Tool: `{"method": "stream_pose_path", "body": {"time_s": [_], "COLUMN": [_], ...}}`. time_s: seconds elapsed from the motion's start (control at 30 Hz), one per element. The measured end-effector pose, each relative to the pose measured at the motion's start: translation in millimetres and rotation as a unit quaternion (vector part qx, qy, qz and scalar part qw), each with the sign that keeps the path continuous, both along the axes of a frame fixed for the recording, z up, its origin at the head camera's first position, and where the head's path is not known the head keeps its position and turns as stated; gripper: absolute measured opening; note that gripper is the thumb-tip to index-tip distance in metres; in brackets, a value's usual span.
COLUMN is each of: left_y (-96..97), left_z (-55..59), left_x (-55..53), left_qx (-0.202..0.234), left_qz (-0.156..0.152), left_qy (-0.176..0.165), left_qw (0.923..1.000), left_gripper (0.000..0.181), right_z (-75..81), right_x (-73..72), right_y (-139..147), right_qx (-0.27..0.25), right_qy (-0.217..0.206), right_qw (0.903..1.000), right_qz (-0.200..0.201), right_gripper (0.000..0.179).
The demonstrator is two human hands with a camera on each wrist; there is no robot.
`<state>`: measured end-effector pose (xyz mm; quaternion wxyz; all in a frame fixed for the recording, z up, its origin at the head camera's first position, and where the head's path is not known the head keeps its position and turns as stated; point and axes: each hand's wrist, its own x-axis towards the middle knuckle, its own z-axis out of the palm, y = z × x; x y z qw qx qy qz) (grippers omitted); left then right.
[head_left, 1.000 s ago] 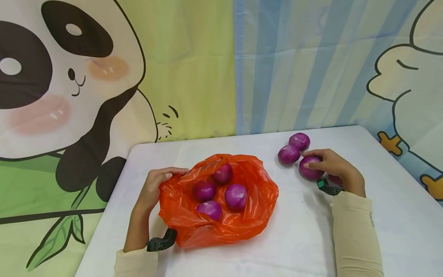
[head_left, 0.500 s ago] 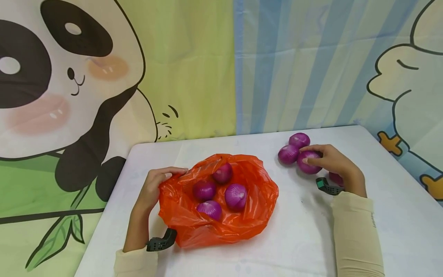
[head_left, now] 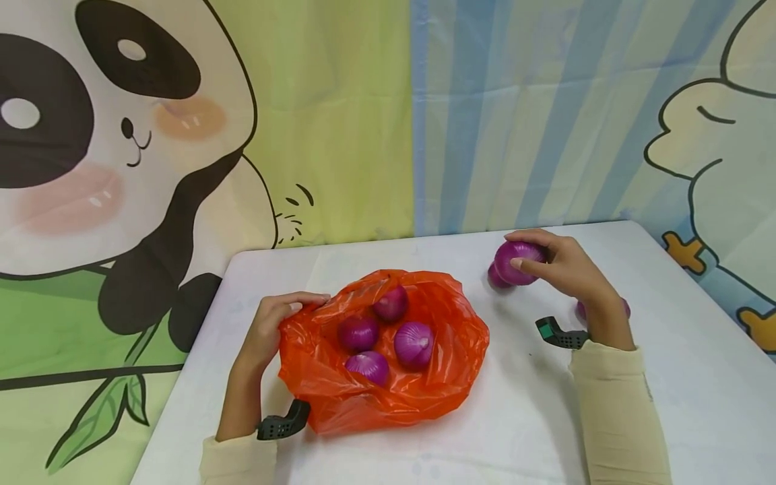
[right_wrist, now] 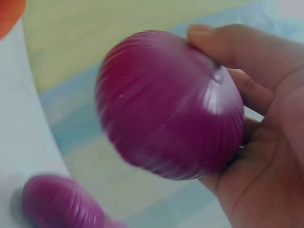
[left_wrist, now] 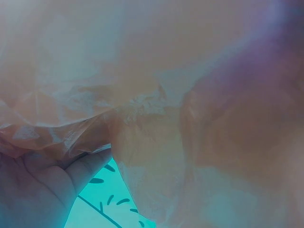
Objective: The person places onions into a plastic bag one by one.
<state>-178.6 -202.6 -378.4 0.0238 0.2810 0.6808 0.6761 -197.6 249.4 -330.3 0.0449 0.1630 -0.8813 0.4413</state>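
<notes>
My right hand (head_left: pixel 572 269) grips a red onion (head_left: pixel 518 261) between thumb and fingers, raised off the table. Close up in the right wrist view, the same onion (right_wrist: pixel 166 109) fills the middle, with the thumb and fingers curved round its sides. An orange-red plastic bag (head_left: pixel 451 397) stands on the table with its mouth spread, and several red onions (head_left: pixel 413 345) lie inside. At the bag's left rim, my left hand (head_left: pixel 263 330) holds the plastic edge between thumb and fingers. In the left wrist view, thin plastic (left_wrist: pixel 147 142) partly covers that hand's fingers.
Behind the held onion, another onion (head_left: pixel 500 275) shows partly on the white table (head_left: pixel 515 417). One more onion (head_left: pixel 580 310) lies beside my right wrist, mostly hidden by it. A printed curtain (head_left: pixel 339 135) hangs along the table's back edge.
My right hand has lifted its onion off the table and moved it up and left, so it now covers part of the onions behind. The left hand and bag stay put.
</notes>
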Motion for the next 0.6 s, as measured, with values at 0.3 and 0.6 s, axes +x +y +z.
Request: {"method": "stream_pose_path", "body": {"time_s": [0.3, 0.6], "left_y": [1.1, 3.0], "left_z": [-0.4, -0.8], "left_x": [0.6, 0.5], "left_qx": [0.005, -0.001], "left_qz": [0.001, 0.001], "left_qy": [-0.01, -0.001], "left_qw": [0.9999, 1.0], "left_gripper": [0.039, 0.037], "right_z": [16.5, 19.6], "right_x": [14.3, 22.1], "right_y": [-25.7, -72.3], "right_qx": [-0.079, -0.098], "right_qy": [0.087, 0.111], "right_qw": [0.9905, 0.976], "right_qz": [0.072, 0.159], "right_gripper": [0.045, 0.044]}}
